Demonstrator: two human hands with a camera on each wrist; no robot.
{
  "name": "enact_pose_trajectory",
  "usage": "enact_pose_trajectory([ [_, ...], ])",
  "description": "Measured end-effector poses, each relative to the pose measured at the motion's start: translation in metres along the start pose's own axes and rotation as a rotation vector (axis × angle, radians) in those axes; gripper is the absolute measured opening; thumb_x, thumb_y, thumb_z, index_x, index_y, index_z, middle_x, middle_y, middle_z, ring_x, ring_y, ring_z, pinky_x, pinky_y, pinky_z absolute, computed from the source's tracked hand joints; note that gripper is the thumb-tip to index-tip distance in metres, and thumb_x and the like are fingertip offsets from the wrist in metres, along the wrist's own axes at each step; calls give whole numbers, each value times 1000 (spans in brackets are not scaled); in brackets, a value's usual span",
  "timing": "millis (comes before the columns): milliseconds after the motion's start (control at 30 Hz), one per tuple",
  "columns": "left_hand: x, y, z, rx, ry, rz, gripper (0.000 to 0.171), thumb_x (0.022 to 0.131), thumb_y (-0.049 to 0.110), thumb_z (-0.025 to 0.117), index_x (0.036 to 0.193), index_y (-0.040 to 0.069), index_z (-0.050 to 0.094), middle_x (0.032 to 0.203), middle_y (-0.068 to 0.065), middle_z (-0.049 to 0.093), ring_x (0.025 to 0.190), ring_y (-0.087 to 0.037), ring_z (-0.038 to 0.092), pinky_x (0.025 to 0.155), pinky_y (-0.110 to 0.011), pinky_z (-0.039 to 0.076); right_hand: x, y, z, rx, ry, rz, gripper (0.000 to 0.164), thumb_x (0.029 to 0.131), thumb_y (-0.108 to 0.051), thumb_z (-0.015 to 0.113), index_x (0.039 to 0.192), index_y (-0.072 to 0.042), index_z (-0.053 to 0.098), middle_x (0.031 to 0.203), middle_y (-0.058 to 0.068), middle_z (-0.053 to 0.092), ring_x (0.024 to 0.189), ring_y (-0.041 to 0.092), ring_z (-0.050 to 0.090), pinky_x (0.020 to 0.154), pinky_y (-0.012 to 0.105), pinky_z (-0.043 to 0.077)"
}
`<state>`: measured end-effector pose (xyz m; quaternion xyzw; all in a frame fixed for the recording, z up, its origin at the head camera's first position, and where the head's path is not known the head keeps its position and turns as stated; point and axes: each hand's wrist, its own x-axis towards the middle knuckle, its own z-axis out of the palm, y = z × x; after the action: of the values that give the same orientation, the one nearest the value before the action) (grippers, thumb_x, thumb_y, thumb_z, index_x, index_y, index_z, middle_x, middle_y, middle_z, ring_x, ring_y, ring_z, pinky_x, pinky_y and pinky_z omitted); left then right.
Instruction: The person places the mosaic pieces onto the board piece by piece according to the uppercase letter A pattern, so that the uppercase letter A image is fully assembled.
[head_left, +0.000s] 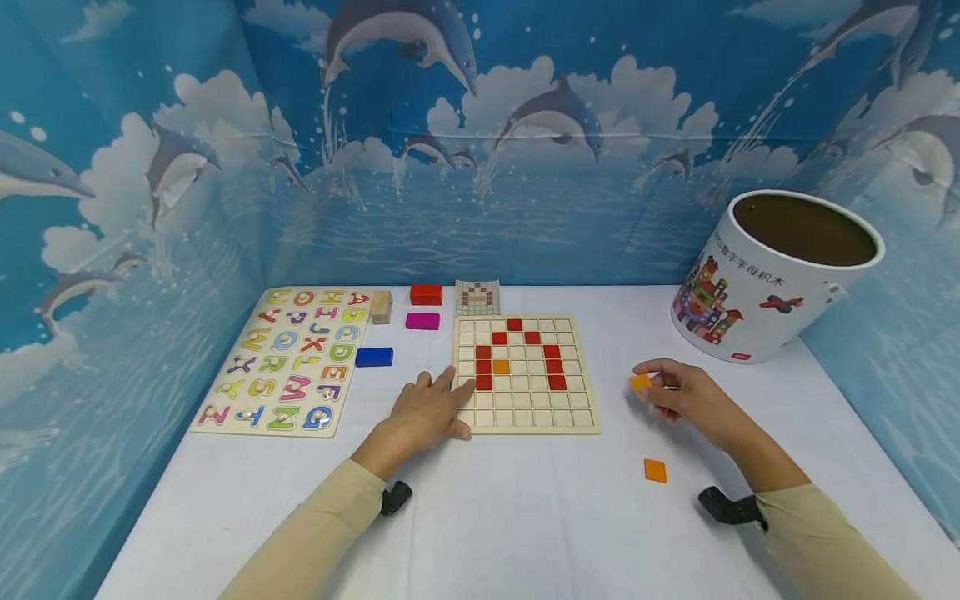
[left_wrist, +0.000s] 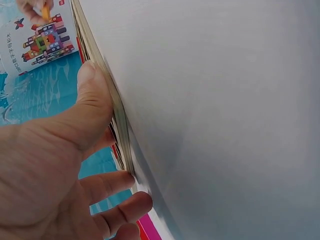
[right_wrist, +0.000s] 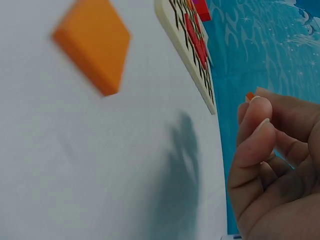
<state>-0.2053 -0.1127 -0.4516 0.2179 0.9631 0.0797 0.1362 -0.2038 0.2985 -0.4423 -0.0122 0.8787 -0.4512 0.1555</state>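
Note:
A wooden grid board (head_left: 536,400) lies in front of me. Several red square tiles (head_left: 553,367) form an arch on it, with one orange tile (head_left: 501,367) inside the left leg. My left hand (head_left: 427,412) rests at the board's left edge, fingers extended; in the left wrist view its thumb (left_wrist: 92,92) lies along the board's side. To the right of the board, my right hand (head_left: 678,396) pinches an orange square tile (head_left: 640,382) between thumb and fingers, above the table. Another orange tile (head_left: 655,471) lies on the table nearer to me.
A small pattern card (head_left: 477,297) lies behind the board. Red (head_left: 426,295), magenta (head_left: 423,321), blue (head_left: 374,357) and plain wooden (head_left: 381,307) blocks sit between it and an alphabet puzzle board (head_left: 255,364). A large white bucket (head_left: 738,287) stands back right.

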Motion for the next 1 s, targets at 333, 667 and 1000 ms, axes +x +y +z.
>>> enact_pose_trajectory([
  [333, 1, -1, 2, -2, -5, -10, 83, 84, 45, 78, 157, 25, 43, 164, -15, 33, 115, -30, 44, 87, -42, 40, 49, -33, 28, 191, 35, -28, 53, 100, -18, 66, 146, -4, 45, 96, 19, 63, 72, 19, 58, 64, 30, 50],
  [667, 0, -3, 3, 1, -1, -10, 83, 85, 46, 77, 157, 26, 42, 164, -15, 32, 117, -31, 44, 88, -42, 41, 86, -72, 86, 163, -101, -17, 38, 97, -12, 69, 131, -4, 54, 90, 12, 64, 62, 18, 59, 57, 27, 48],
  [1000, 1, -2, 3, 8, 2, 2, 83, 86, 46, 77, 158, 26, 41, 164, -16, 33, 124, -34, 44, 92, -46, 42, 97, -94, 119, -232, -3, -119, 25, 92, -11, 72, 116, -8, 68, 84, 7, 58, 70, 20, 52, 62, 32, 42],
])
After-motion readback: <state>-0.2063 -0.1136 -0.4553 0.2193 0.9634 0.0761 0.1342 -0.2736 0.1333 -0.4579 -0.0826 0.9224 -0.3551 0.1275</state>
